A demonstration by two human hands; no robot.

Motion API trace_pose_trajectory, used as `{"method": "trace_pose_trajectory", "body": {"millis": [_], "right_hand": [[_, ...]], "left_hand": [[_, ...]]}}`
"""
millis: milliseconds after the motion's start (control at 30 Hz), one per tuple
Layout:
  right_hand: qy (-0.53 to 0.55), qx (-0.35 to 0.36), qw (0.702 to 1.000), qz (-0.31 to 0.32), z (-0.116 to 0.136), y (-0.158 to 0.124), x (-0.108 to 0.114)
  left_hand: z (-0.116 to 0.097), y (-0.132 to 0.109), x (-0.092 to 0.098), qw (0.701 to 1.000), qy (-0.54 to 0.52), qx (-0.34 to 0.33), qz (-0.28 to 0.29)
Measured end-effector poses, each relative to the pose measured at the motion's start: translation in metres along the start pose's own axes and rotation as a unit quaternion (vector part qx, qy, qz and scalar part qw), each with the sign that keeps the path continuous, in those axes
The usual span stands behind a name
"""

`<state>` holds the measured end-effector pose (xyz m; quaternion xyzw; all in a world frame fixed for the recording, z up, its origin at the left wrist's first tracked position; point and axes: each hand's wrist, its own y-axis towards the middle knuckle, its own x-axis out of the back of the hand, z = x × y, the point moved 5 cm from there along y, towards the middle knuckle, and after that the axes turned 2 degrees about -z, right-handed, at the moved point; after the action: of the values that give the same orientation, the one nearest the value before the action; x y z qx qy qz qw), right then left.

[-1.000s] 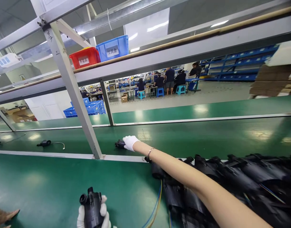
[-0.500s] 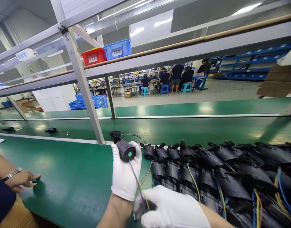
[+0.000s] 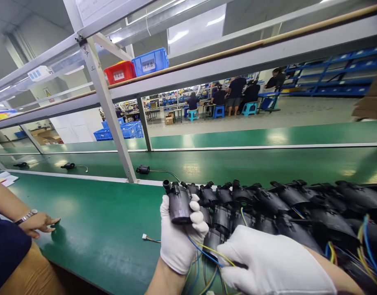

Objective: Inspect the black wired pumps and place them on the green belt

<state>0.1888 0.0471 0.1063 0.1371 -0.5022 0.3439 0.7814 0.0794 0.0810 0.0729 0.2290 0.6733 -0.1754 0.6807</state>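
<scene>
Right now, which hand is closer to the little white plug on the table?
Left. The left hand, gripping a black pump, is just right of the plug; the right hand is farther right.

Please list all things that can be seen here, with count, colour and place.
held pump: one, black, in the left hand.
pump pile: many, black, table's right side.
coloured wires: several, blue and yellow, under the pile.
loose pumps: three, black, far belt.
bins: two, red and blue, top shelf.
table: one, green.
co-worker's hand: one, bare, wristwatch, table's left edge.
left hand: white glove, grips the held pump.
right hand: white glove, low, right.
</scene>
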Motion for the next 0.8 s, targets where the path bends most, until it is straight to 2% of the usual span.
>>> {"method": "trace_pose_trajectory", "body": {"millis": [67, 167, 300, 433, 533, 600, 700, 767, 800], "right_hand": [[-0.045, 0.023, 0.999, -0.006, -0.004, 0.006, -0.007], [-0.037, 0.034, 0.999, 0.000, -0.012, 0.015, -0.015], [0.032, 0.048, 0.998, -0.017, -0.017, 0.022, -0.010], [0.113, 0.038, 0.992, -0.047, -0.010, 0.021, 0.001], [0.139, 0.029, 0.988, -0.058, -0.005, 0.022, 0.005], [0.135, 0.010, 0.989, -0.068, -0.007, 0.022, 0.006], [0.145, 0.001, 0.984, -0.101, -0.010, 0.018, 0.009], [0.161, 0.024, 0.978, -0.129, -0.009, 0.012, 0.012], [0.167, 0.058, 0.975, -0.134, -0.004, 0.009, 0.011]], "left_hand": [[-0.006, 0.000, 0.004, 0.993, 0.100, -0.015, 0.056], [-0.011, -0.002, 0.014, 0.979, 0.188, -0.012, 0.082], [-0.012, -0.005, 0.022, 0.974, 0.209, 0.002, 0.092], [-0.009, -0.008, 0.026, 0.977, 0.196, -0.009, 0.087], [-0.010, -0.008, 0.027, 0.983, 0.175, -0.033, 0.052], [-0.016, -0.007, 0.028, 0.990, 0.133, -0.054, -0.001], [-0.040, 0.000, 0.029, 0.986, 0.043, -0.122, -0.104], [-0.063, 0.008, 0.028, 0.974, 0.011, -0.175, -0.141], [-0.075, 0.012, 0.028, 0.969, 0.007, -0.198, -0.150]]}}
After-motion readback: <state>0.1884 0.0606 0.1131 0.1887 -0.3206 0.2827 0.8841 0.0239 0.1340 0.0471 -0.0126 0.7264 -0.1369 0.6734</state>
